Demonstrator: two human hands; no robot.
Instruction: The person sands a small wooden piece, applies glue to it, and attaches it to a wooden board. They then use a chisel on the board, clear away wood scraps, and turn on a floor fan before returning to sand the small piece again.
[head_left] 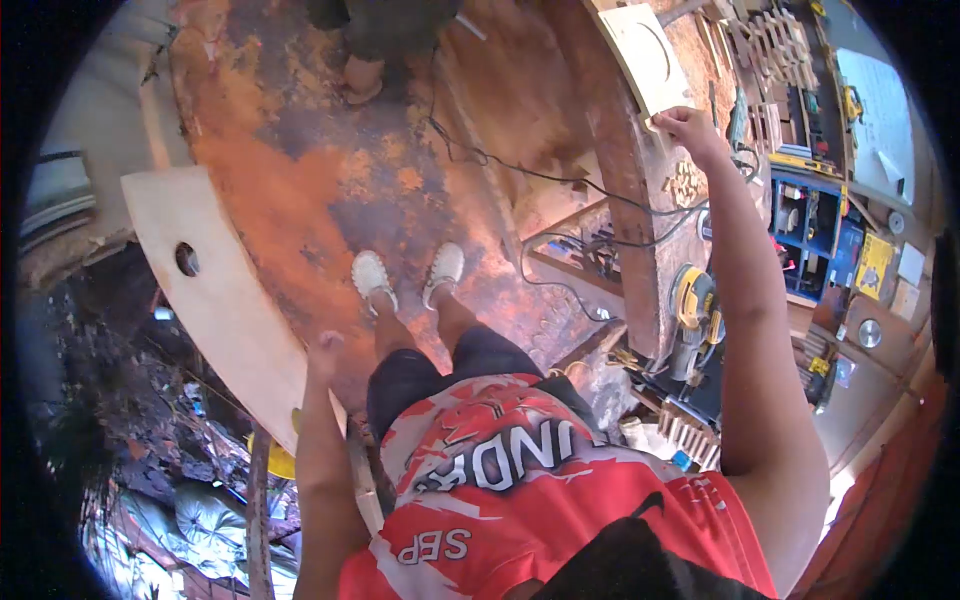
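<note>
My right hand (688,132) reaches out to the workbench (625,190) at the upper right. Its fingers are closed on the near corner of a pale wooden panel (650,60), which has a curved dark line on it. My left hand (326,350) hangs low on the left, beside the edge of a long pale board (215,290) with a round hole. That hand is small and blurred, and its fingers cannot be made out clearly.
A yellow sander (694,298) stands on the bench, with a black cable (560,180) trailing over the floor. A blue tool case (805,235) and stacked wood pieces (775,50) lie farther right. Part of another person (400,25) shows at the top.
</note>
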